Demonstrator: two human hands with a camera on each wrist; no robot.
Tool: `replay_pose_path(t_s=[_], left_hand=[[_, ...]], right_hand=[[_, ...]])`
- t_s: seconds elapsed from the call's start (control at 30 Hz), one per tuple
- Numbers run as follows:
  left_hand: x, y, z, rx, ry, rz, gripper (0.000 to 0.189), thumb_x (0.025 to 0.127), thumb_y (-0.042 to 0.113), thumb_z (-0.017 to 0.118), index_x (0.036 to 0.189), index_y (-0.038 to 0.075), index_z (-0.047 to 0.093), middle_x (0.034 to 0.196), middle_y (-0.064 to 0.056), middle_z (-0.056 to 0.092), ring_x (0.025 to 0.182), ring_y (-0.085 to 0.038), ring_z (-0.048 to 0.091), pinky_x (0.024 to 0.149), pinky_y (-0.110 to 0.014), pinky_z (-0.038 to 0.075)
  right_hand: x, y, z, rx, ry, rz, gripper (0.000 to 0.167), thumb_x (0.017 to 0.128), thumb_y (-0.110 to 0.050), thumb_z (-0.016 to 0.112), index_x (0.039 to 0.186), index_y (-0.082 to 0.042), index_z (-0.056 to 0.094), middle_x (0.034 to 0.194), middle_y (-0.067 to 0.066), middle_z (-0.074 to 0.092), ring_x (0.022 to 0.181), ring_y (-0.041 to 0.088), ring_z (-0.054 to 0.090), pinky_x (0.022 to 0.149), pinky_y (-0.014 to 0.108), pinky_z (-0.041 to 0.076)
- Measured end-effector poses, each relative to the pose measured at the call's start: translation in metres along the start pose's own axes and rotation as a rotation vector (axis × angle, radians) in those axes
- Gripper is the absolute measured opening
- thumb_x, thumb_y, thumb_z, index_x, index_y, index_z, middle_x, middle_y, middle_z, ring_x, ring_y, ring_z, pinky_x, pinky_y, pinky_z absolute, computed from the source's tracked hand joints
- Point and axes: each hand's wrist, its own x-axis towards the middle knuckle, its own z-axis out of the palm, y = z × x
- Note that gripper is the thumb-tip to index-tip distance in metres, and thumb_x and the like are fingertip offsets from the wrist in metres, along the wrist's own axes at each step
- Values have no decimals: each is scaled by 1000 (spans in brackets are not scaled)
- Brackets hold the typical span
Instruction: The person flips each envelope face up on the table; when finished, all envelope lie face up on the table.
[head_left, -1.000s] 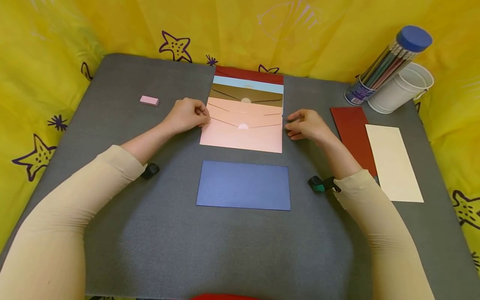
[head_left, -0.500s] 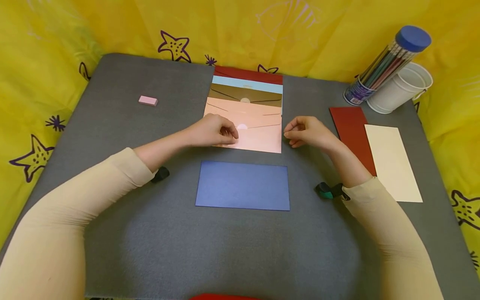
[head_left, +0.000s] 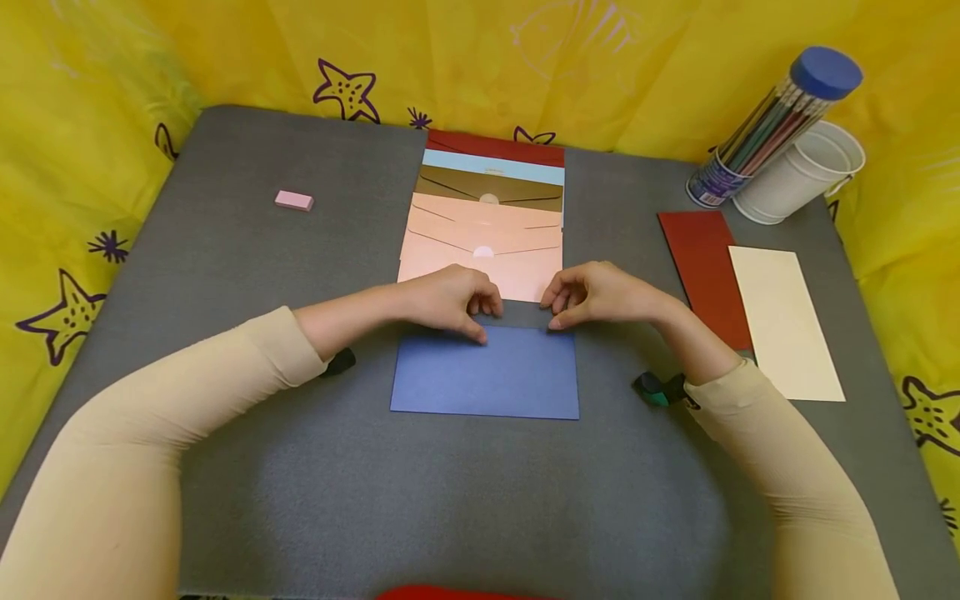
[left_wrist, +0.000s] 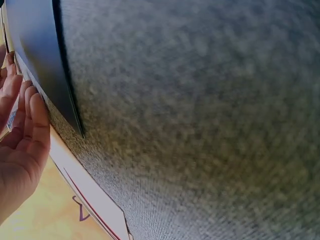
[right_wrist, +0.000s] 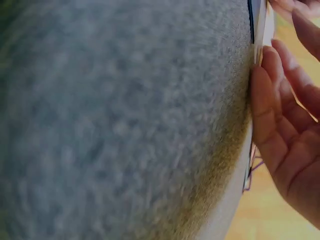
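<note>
A blue envelope [head_left: 483, 379] lies flat on the table in front of me. Beyond it overlap several envelopes in a column: pink ones [head_left: 442, 260] nearest, then brown [head_left: 447, 185], light blue [head_left: 457, 162] and red [head_left: 495, 148]. My left hand [head_left: 448, 298] is over the gap between the pink and blue envelopes, its thumb near the blue one's far edge. Across from it is my right hand [head_left: 600, 292], near the pink envelope's corner. Both have loosely bent fingers and hold nothing. In the left wrist view the blue envelope [left_wrist: 42, 45] is beside the hand; contact is unclear.
On the right lie a red envelope [head_left: 705, 275] and a cream one [head_left: 787, 325] overlapping it. A tube of pencils [head_left: 768, 137] and a white bucket [head_left: 798, 179] stand behind them. A pink eraser [head_left: 294, 200] is at the left. Yellow cloth [head_left: 247, 50] surrounds the grey table [head_left: 480, 500].
My left hand has moved from the pink envelope's left edge to the right and toward me. The right hand has come nearer and slightly inward. The envelopes stay where they were.
</note>
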Motion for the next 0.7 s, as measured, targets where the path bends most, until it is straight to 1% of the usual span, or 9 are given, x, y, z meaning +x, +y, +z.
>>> replay_pose_path(t_s=[0.13, 0.27, 0.43, 0.6, 0.7], left_hand=[[0, 0, 1, 34, -52, -15, 40, 71, 21, 88, 103, 9, 67, 95, -7, 61, 90, -18, 55, 83, -29, 46], [-1, 0, 2, 50, -81, -13, 44, 68, 20, 90, 100, 9, 63, 95, -7, 55, 89, -18, 51, 81, -28, 43], [-2, 0, 3, 85, -77, -24, 41, 67, 20, 91, 93, 10, 61, 92, -5, 51, 84, -17, 48, 77, -27, 39], [-3, 0, 3, 106, -63, -41, 40, 66, 21, 92, 89, 10, 61, 90, -4, 50, 83, -17, 49, 77, -26, 39], [-3, -1, 4, 109, -61, -44, 40, 66, 22, 92, 88, 11, 61, 90, -4, 51, 84, -17, 49, 78, -26, 39]], right_hand=[[1, -1, 4, -81, -29, -26, 32, 76, -31, 86, 100, -18, 70, 86, -1, 69, 80, 13, 63, 69, 21, 49], [0, -1, 5, -119, -44, -37, 35, 72, -31, 89, 98, -20, 69, 86, -1, 67, 81, 14, 59, 68, 22, 45], [-1, -2, 7, -141, -61, -56, 37, 68, -29, 91, 95, -19, 67, 84, 1, 61, 79, 15, 54, 67, 23, 43], [1, -4, 10, -206, -62, -105, 35, 66, -23, 92, 88, -17, 66, 81, 1, 57, 78, 14, 52, 69, 24, 43], [2, -5, 11, -234, -57, -121, 34, 65, -21, 92, 85, -16, 65, 79, 0, 57, 77, 14, 51, 70, 24, 42]])
